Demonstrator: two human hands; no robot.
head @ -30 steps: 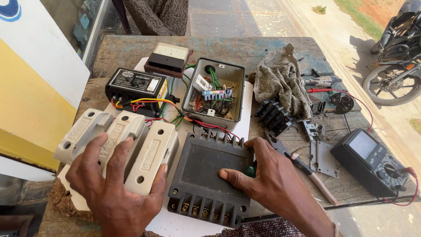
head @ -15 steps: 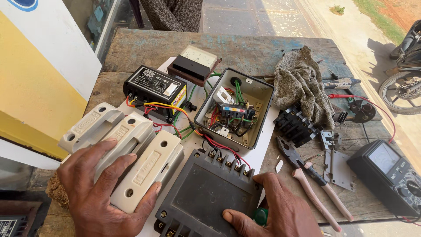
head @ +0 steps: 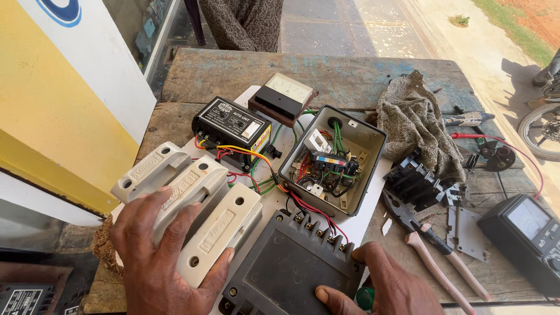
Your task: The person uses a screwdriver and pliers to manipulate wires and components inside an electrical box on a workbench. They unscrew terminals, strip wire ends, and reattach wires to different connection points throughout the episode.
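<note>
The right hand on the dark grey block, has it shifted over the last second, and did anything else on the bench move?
The right hand slid from the middle of the dark grey block to its near edge. The left hand stays spread on the three cream fuse carriers. The open box and pliers kept their places.

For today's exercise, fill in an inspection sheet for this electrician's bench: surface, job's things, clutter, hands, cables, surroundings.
Surface: worn wooden table with a white board on it.
Job's things: three cream fuse carriers side by side; dark grey terminal block; open grey switch box.
Clutter: black control unit, panel meter, crumpled rag, pliers, multimeter.
Hands: left hand lies on the fuse carriers; right hand rests on the terminal block, something green under it.
Cables: red, yellow and green wires link the units; a red lead runs at the right.
Surroundings: yellow and white panel at left, pavement beyond.
</note>
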